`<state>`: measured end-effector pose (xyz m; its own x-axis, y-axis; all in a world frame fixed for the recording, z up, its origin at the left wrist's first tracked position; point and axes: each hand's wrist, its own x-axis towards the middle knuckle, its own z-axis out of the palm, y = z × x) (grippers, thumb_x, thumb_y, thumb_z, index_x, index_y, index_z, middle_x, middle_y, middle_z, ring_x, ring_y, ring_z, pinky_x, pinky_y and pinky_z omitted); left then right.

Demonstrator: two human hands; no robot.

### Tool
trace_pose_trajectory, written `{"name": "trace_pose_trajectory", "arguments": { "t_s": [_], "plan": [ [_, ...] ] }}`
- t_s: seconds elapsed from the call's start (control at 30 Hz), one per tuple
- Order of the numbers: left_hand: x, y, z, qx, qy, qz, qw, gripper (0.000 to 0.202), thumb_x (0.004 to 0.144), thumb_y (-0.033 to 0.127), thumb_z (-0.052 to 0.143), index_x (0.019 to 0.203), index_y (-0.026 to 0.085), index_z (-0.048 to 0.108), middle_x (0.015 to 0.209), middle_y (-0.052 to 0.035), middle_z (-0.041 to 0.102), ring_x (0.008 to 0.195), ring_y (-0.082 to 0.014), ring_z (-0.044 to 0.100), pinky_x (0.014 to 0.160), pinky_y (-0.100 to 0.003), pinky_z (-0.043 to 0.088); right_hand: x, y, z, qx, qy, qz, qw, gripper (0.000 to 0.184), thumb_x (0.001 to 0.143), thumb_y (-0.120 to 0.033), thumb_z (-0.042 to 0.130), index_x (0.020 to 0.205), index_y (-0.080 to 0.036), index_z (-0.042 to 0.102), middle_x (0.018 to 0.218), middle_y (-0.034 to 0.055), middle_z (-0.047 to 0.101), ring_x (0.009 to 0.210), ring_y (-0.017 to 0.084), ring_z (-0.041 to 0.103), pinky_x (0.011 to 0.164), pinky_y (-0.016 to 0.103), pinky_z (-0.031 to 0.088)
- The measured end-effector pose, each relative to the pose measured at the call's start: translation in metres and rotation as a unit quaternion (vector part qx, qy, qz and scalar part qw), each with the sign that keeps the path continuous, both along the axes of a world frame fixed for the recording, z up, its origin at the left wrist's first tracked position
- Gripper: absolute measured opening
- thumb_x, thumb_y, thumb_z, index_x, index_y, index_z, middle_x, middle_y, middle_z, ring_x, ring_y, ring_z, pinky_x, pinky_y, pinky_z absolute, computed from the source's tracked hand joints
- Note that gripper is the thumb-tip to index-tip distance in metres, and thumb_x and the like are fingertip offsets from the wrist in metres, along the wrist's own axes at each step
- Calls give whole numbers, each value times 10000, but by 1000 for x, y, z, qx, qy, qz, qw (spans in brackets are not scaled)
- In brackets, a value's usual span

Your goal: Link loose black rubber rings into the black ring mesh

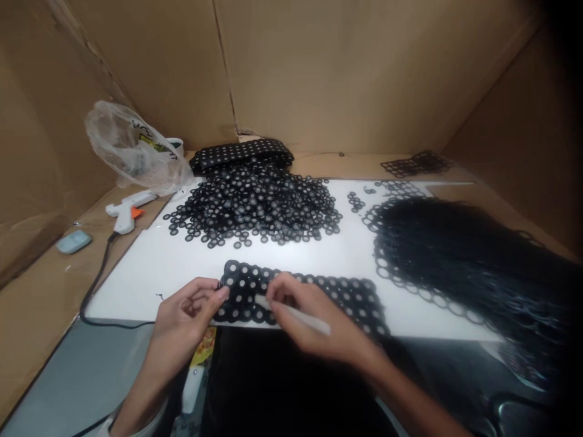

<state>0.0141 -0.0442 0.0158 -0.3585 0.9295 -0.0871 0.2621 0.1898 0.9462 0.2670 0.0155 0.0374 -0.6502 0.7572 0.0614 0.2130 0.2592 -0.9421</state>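
Observation:
A flat black strip of joined rings with pale round centres (243,291) lies at the front edge of the white board. My left hand (189,309) is at its left end, thumb and forefinger pinched on the edge there. Between the fingers of my right hand (305,309) is a slim white pen-like stick (310,320). Its tip points down and left onto the strip, apparently touching it; its exact kind is unclear. The right hand covers the middle of the strip.
A heap of small black rings with pale centres (259,206) lies behind the strip, a dotted black roll (241,155) beyond it. Black ring netting (455,261) is piled right. A glue gun (127,209), pale blue case (73,241) and plastic bag (132,149) are left. Cardboard walls (364,73) enclose the table.

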Motion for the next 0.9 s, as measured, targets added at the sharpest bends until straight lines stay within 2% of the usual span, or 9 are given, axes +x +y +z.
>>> {"name": "trace_pose_trajectory", "arguments": {
  "t_s": [0.07, 0.23, 0.37, 0.53, 0.73, 0.9],
  "plan": [
    [-1, -1, 1, 6, -4, 8, 1000, 473, 783, 594, 882, 963, 187, 721, 680, 6, 646, 542, -121, 534, 455, -207, 333, 0, -1, 0, -2, 6, 0, 1000, 123, 991, -170, 607, 1085, -243, 638, 874, -20, 683, 760, 162, 616, 720, 286, 442],
    [-3, 0, 2, -10, 4, 19, 1000, 502, 772, 621, 884, 967, 183, 736, 668, 2, 647, 536, -123, 534, 440, -206, 316, 12, 2, 1, -127, 85, -36, 988, 142, 977, -139, 537, 1058, -242, 591, 734, -54, 612, 680, 152, 607, 645, 263, 441],
    [-3, 0, 3, -13, 19, 30, 999, 502, 785, 620, 879, 1001, 187, 747, 680, 2, 650, 530, -114, 520, 429, -200, 295, 18, 3, 0, -122, 66, -46, 989, 211, 911, -95, 529, 1047, -237, 604, 725, -63, 581, 634, 137, 558, 621, 260, 401],
    [-7, -4, 0, -7, -16, 35, 999, 489, 766, 586, 912, 1000, 193, 740, 690, 13, 637, 520, -89, 465, 430, -176, 291, 17, 3, -4, -108, 49, -32, 992, 183, 953, -108, 536, 1062, -232, 613, 759, -55, 589, 668, 134, 561, 631, 258, 383],
    [-15, -6, -7, -8, -68, 53, 996, 495, 772, 534, 935, 1082, 212, 721, 667, 47, 575, 503, -68, 401, 436, -154, 296, 19, 3, -4, -149, 92, -33, 984, 145, 954, -141, 540, 1045, -234, 604, 746, -53, 580, 660, 138, 560, 621, 257, 391],
    [-11, -5, 2, -16, -89, 55, 994, 517, 748, 556, 943, 1051, 201, 722, 690, 36, 587, 516, -70, 401, 438, -157, 284, 20, 3, -1, -154, 117, -26, 981, 133, 949, -144, 543, 1039, -225, 597, 762, -47, 572, 687, 146, 587, 642, 264, 421]
  ]
}}
